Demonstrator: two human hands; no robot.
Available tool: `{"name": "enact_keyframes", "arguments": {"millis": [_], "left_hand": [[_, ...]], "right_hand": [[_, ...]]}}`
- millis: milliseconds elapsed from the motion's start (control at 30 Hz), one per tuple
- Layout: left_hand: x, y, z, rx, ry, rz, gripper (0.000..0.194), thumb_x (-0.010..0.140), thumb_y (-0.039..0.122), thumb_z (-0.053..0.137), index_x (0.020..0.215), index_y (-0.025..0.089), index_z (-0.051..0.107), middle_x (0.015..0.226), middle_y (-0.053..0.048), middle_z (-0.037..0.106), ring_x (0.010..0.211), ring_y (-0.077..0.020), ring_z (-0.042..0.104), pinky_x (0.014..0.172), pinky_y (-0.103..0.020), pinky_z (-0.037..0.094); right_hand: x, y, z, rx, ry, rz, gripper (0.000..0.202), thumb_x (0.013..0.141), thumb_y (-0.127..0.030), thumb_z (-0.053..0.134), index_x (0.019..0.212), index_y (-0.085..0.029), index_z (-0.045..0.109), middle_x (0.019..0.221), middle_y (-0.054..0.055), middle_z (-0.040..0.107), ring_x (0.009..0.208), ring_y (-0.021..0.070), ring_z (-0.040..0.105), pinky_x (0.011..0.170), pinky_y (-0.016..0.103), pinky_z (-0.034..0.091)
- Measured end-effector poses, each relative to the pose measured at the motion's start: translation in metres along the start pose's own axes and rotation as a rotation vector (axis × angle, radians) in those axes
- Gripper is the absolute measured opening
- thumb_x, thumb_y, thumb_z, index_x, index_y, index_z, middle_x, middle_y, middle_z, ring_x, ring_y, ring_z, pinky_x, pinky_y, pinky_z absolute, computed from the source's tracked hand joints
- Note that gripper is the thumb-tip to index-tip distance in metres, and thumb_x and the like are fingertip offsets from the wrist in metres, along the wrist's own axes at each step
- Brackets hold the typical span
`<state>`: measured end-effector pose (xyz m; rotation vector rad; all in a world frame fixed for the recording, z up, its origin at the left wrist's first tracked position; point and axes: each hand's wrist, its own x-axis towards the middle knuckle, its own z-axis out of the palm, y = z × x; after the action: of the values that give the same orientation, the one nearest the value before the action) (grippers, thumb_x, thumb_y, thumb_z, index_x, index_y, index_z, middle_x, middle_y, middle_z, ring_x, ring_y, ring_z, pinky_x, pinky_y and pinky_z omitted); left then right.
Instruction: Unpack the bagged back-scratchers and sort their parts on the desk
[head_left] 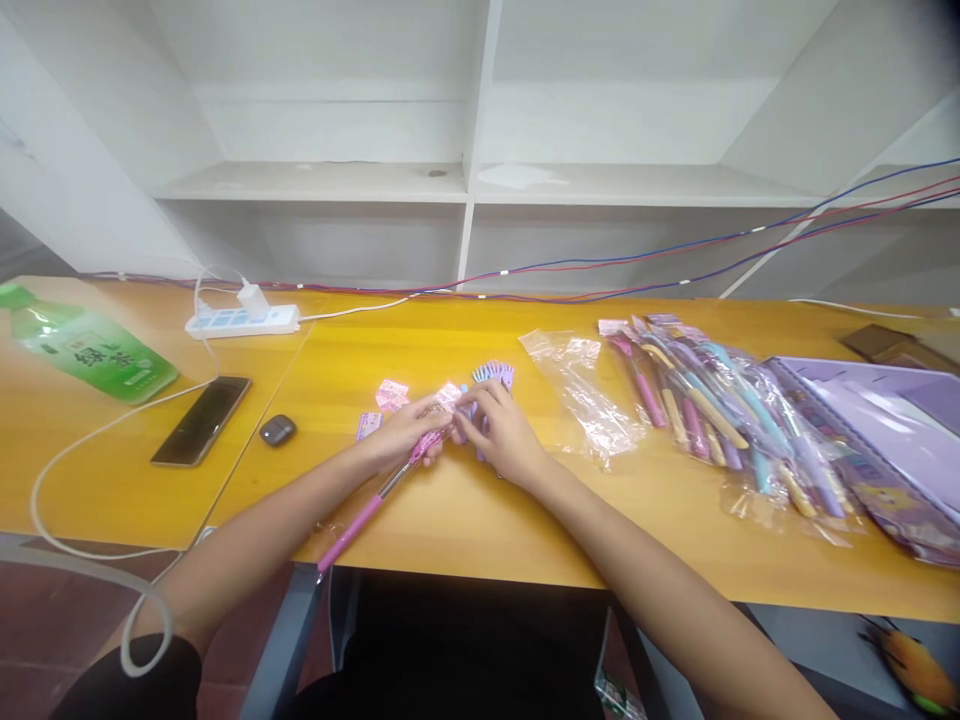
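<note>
A long pink-handled stick (361,530) with a thin metal shaft slants up from the table's front edge. Its pink upper end lies in my left hand (401,437), whose fingers are closed on it. Between both hands is a small pink printed card (448,396), pinched by my left fingertips. My right hand (496,430) has its fingers bent in at the card's right side; what they hold is partly hidden. Just behind my right hand lies a purple toothed head (493,374). Small printed cards (391,395) lie beyond my left hand.
To the right are a clear plastic bag (589,390), several bagged coloured sticks (712,400) and a purple tray (885,385). On the left are a green bottle (97,350), a phone (201,421), a black case (278,430) and a power strip (247,320). Cables run along the back.
</note>
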<state>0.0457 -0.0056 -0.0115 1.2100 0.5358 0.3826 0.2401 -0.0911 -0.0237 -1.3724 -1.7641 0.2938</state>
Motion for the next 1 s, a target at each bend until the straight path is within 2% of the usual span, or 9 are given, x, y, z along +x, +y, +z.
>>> {"name": "enact_keyframes", "arguments": {"millis": [167, 333, 400, 600, 1000], "left_hand": [[0.0030, -0.0071, -0.0027, 0.095, -0.014, -0.013, 0.027, 0.092, 0.038, 0.073, 0.104, 0.015, 0.064, 0.090, -0.007, 0.076, 0.045, -0.0071, 0.059, 0.041, -0.020, 0.043], [0.0022, -0.0080, -0.0054, 0.230, -0.039, -0.037, 0.027, 0.096, 0.041, 0.069, 0.096, 0.014, 0.070, 0.061, -0.001, 0.065, 0.044, -0.0097, 0.058, 0.040, -0.019, 0.036], [0.0009, -0.0068, -0.0049, 0.268, -0.061, -0.036, 0.027, 0.098, 0.042, 0.067, 0.096, 0.015, 0.072, 0.057, 0.001, 0.061, 0.045, -0.0100, 0.058, 0.042, -0.020, 0.036], [-0.0026, -0.0026, -0.0010, 0.329, -0.069, -0.037, 0.026, 0.097, 0.041, 0.067, 0.099, 0.015, 0.073, 0.060, 0.001, 0.063, 0.047, -0.0102, 0.057, 0.048, -0.022, 0.040], [-0.0063, -0.0007, 0.0038, 0.459, -0.135, 0.004, 0.026, 0.093, 0.040, 0.071, 0.101, 0.017, 0.066, 0.067, 0.001, 0.063, 0.056, -0.0139, 0.058, 0.057, -0.026, 0.046]], "right_hand": [[-0.0003, 0.0023, -0.0019, -0.022, -0.013, 0.042, 0.014, 0.105, -0.034, 0.060, 0.112, -0.022, 0.062, 0.116, 0.008, 0.059, 0.069, 0.0134, 0.063, 0.075, 0.037, 0.056], [0.0001, 0.0068, -0.0012, -0.050, -0.016, 0.032, 0.010, 0.101, -0.030, 0.063, 0.107, -0.022, 0.062, 0.111, 0.008, 0.060, 0.072, 0.0161, 0.063, 0.075, 0.038, 0.057], [0.0001, 0.0079, -0.0005, -0.058, -0.006, 0.031, 0.009, 0.099, -0.029, 0.064, 0.104, -0.022, 0.062, 0.109, 0.008, 0.060, 0.077, 0.0181, 0.064, 0.075, 0.038, 0.057], [0.0003, 0.0080, 0.0010, -0.060, 0.034, 0.019, 0.004, 0.095, -0.023, 0.064, 0.095, -0.023, 0.059, 0.101, 0.007, 0.062, 0.077, 0.0189, 0.062, 0.074, 0.036, 0.056], [-0.0019, 0.0086, 0.0059, -0.191, 0.071, 0.024, 0.013, 0.084, -0.016, 0.063, 0.081, -0.024, 0.053, 0.086, 0.005, 0.064, 0.075, 0.0202, 0.061, 0.071, 0.034, 0.051]]}}
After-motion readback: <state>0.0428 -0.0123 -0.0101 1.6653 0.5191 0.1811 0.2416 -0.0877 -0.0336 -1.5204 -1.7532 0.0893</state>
